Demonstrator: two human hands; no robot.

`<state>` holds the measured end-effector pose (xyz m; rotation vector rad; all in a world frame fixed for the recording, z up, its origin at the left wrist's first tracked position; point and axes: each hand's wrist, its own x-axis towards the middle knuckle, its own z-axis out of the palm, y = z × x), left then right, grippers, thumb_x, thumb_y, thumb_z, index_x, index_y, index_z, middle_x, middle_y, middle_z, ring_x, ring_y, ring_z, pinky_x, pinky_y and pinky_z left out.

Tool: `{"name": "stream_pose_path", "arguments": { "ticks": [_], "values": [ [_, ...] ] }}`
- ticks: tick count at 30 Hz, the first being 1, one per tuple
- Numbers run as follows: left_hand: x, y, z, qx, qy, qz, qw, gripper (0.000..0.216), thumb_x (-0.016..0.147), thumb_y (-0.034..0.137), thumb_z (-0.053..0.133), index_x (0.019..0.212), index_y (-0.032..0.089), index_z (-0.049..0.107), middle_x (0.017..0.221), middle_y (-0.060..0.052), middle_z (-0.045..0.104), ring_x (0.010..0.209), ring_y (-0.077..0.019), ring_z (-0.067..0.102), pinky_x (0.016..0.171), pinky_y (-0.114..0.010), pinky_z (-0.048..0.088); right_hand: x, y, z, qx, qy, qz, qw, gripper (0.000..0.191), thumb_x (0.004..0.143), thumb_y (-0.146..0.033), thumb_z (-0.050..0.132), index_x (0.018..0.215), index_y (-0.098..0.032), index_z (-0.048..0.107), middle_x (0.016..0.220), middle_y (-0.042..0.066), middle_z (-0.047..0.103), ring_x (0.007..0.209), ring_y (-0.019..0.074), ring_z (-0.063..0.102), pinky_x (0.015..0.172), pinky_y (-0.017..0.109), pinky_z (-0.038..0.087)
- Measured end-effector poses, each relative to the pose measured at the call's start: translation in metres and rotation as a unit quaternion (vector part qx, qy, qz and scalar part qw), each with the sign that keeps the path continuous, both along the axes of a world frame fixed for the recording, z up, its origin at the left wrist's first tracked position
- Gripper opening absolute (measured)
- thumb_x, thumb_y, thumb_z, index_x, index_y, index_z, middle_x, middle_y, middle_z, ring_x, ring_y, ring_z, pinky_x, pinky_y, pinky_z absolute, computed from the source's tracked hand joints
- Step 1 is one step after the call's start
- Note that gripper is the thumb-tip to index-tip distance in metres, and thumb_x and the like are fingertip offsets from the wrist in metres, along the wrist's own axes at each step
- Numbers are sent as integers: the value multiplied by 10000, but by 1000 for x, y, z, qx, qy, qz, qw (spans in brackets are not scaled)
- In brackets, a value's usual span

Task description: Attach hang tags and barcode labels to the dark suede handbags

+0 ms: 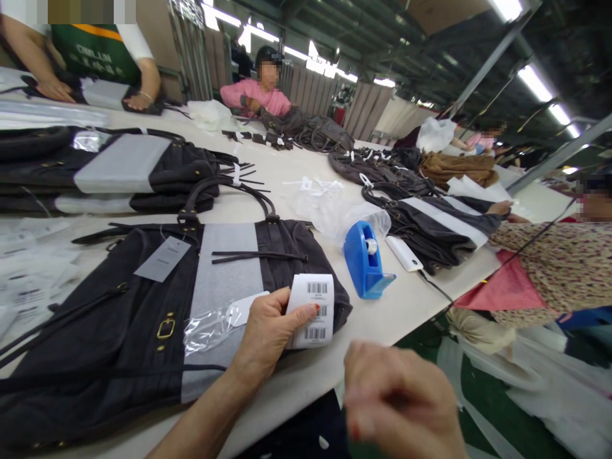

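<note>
My left hand (pixel 268 331) grips a curled strip of white barcode labels (pixel 313 290), thumb on its printed face. Under that wrist lies a dark grey handbag (pixel 138 319) with a pale paper band (pixel 229 274) across it. A grey hang tag (pixel 163 258) and a crumpled clear plastic piece (pixel 210 328) rest on the bag. My right hand (pixel 401 395) is raised in front of the table edge, close to the camera. Its fingers are curled and blurred, so what they hold, if anything, cannot be made out.
A blue tape dispenser (pixel 363 261) stands right of the bag, beside a white power bank-like device (pixel 404 253) with a cable. More wrapped bags (pixel 115 162) lie behind on the left, others (pixel 440 220) at right. Several co-workers sit or stand around the table (pixel 268 169).
</note>
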<state>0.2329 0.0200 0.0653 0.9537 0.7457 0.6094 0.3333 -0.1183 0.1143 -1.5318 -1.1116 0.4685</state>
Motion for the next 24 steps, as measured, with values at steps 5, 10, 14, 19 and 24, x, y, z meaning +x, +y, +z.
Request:
{"name": "stream_pose_path", "arguments": {
  "ticks": [5, 10, 14, 19, 24],
  "values": [
    [-1, -4, -5, 69, 40, 5, 997, 283, 600, 361, 739, 761, 143, 659, 696, -28, 681, 609, -147, 601, 535, -218, 489, 26, 59, -32, -38, 100, -51, 993, 269, 671, -351, 723, 773, -204, 522, 696, -23, 550, 623, 116, 521, 560, 228, 442],
    [-2, -6, -9, 58, 30, 40, 997, 555, 603, 363, 746, 1079, 174, 532, 681, -5, 677, 581, -165, 611, 519, -248, 500, 18, 67, -50, 40, 220, -59, 973, 309, 695, -289, 712, 900, -226, 490, 693, -43, 555, 633, 113, 549, 574, 221, 465],
    [-4, -5, -7, 71, 6, 18, 997, 593, 619, 317, 738, 1158, 205, 518, 696, 4, 678, 603, -151, 616, 539, -226, 498, 13, 61, -54, 71, 143, -53, 986, 261, 761, -249, 664, 1003, -256, 567, 777, -21, 593, 702, 128, 573, 633, 246, 486],
    [-6, -6, -7, 1, -22, -31, 999, 283, 588, 318, 748, 793, 144, 659, 707, -29, 686, 599, -156, 613, 539, -228, 499, 18, 57, -53, 70, -21, -34, 997, 131, 833, -228, 583, 937, -267, 653, 894, 10, 602, 832, 148, 567, 719, 262, 484],
    [-13, -3, -4, 42, -6, -41, 998, 211, 607, 313, 736, 696, 138, 661, 608, 9, 633, 532, -96, 540, 490, -175, 434, 27, 53, -39, 21, -222, 43, 974, 391, 801, -321, 621, 1184, -257, 568, 1238, 96, 436, 1096, 240, 466, 885, 392, 453]
  ]
}}
